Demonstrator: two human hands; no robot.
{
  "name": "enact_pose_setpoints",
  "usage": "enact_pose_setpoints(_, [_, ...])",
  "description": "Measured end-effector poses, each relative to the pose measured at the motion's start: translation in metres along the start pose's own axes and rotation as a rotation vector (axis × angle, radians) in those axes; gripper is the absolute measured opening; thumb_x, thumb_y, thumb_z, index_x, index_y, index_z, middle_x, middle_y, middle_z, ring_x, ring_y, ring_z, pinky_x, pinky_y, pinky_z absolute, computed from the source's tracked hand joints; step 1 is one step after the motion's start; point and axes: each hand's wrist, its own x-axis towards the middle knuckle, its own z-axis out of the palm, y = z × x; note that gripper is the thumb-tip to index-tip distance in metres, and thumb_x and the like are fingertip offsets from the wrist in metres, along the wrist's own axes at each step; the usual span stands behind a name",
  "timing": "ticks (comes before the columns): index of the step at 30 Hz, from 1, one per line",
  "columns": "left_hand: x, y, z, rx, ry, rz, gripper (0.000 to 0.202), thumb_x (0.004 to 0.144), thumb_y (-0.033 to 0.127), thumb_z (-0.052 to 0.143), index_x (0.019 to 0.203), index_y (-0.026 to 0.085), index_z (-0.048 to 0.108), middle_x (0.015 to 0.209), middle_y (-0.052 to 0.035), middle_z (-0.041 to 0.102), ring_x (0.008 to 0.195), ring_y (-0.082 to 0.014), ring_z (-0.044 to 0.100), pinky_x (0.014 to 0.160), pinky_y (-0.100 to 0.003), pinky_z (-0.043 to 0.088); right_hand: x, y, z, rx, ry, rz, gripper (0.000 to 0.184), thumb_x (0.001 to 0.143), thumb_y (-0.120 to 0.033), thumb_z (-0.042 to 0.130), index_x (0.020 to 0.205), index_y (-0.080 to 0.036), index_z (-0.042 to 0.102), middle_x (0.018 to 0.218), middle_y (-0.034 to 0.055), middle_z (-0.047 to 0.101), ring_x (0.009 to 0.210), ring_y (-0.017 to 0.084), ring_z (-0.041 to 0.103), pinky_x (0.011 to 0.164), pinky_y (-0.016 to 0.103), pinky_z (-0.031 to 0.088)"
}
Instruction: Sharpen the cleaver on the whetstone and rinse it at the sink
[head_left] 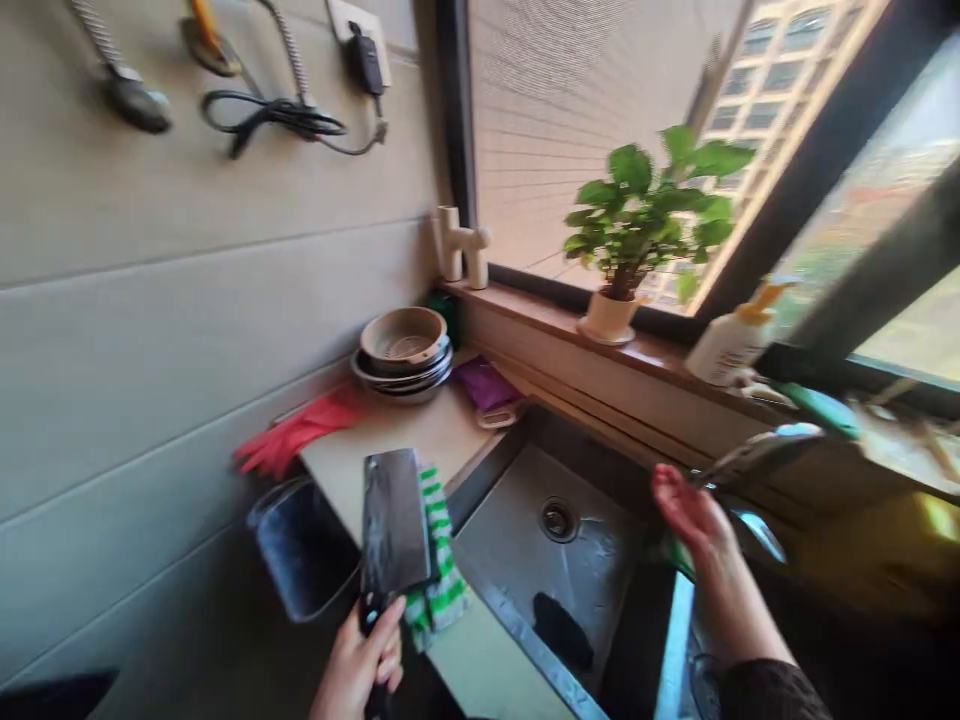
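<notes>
My left hand (364, 655) is wrapped round the black handle of a cleaver (394, 520), its broad wet-looking blade pointing away from me. Behind the blade a green and white striped cloth (448, 585) lies on the counter by the sink. My right hand (694, 515) is raised over the right side of the metal sink (517, 510), beside the faucet (765, 445). Its fingers look loosely extended and hold nothing that I can see, though they are a little blurred. A dark patch (561, 630) shows on the sink floor near the drain (559, 520).
Stacked basins (405, 345) and a purple packet (487, 385) occupy the counter corner. Red gloves (300, 430) hang above a dark bin (304, 550) on the left. Along the sill stand a potted plant (611, 315) and a pump bottle (727, 345).
</notes>
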Motion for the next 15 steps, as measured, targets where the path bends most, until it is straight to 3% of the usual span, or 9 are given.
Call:
enact_pose_setpoints(2, [-0.001, 0.001, -0.004, -0.028, 0.047, 0.000, 0.068, 0.050, 0.069, 0.084, 0.077, 0.025, 0.040, 0.048, 0.0158, 0.031, 0.036, -0.0038, 0.025, 0.034, -0.019, 0.030, 0.006, -0.010, 0.008, 0.018, 0.085, -0.005, 0.048, 0.097, -0.011, 0.025, 0.080, -0.024, 0.068, 0.089, 0.0054, 0.071, 0.070, 0.011, 0.069, 0.068, 0.022, 0.060])
enact_pose_setpoints(4, [0.001, -0.002, -0.013, -0.056, 0.092, -0.010, 0.070, 0.048, 0.072, 0.083, 0.078, 0.026, 0.039, 0.047, 0.0161, 0.031, 0.036, -0.0038, 0.025, 0.033, -0.019, 0.030, 0.012, -0.012, 0.011, 0.015, 0.135, -0.030, 0.053, 0.098, -0.015, 0.022, 0.076, -0.028, 0.068, 0.108, 0.0078, 0.070, 0.074, 0.007, 0.069, 0.073, 0.016, 0.058])
enact_pose_setpoints(7, [0.001, -0.011, -0.030, -0.097, 0.141, -0.024, 0.070, 0.049, 0.071, 0.082, 0.079, 0.026, 0.037, 0.048, 0.0161, 0.032, 0.036, -0.0042, 0.026, 0.033, -0.019, 0.031, 0.012, 0.011, 0.022, -0.053, 0.134, 0.010, 0.050, 0.098, -0.019, 0.026, 0.080, -0.031, 0.071, 0.118, 0.0076, 0.069, 0.084, 0.008, 0.071, 0.079, 0.015, 0.057])
enact_pose_setpoints(9, [0.000, -0.018, -0.037, -0.116, 0.148, -0.040, 0.070, 0.050, 0.071, 0.081, 0.080, 0.026, 0.037, 0.048, 0.0160, 0.033, 0.037, -0.0044, 0.027, 0.034, -0.019, 0.032, 0.001, 0.045, 0.043, -0.149, 0.094, 0.127, 0.044, 0.096, -0.019, 0.030, 0.086, -0.029, 0.072, 0.108, 0.0078, 0.072, 0.087, 0.011, 0.072, 0.082, 0.021, 0.059])
enact_pose_setpoints(11, [-0.001, -0.023, -0.041, -0.137, 0.148, -0.062, 0.071, 0.049, 0.072, 0.081, 0.080, 0.026, 0.037, 0.047, 0.0160, 0.034, 0.036, -0.0042, 0.027, 0.034, -0.019, 0.032, -0.019, 0.092, 0.079, -0.258, -0.011, 0.274, 0.040, 0.095, -0.019, 0.032, 0.090, -0.025, 0.071, 0.100, 0.0081, 0.074, 0.090, 0.013, 0.072, 0.086, 0.026, 0.059])
enact_pose_setpoints(15, [-0.001, -0.022, -0.042, -0.167, 0.155, -0.073, 0.071, 0.047, 0.072, 0.082, 0.079, 0.026, 0.037, 0.046, 0.0164, 0.034, 0.036, -0.0040, 0.027, 0.034, -0.018, 0.031, -0.072, 0.195, 0.163, -0.418, -0.499, 0.567, 0.031, 0.092, -0.041, 0.053, 0.107, -0.019, 0.069, 0.121, 0.0133, 0.070, 0.112, 0.023, 0.066, 0.098, 0.038, 0.053])
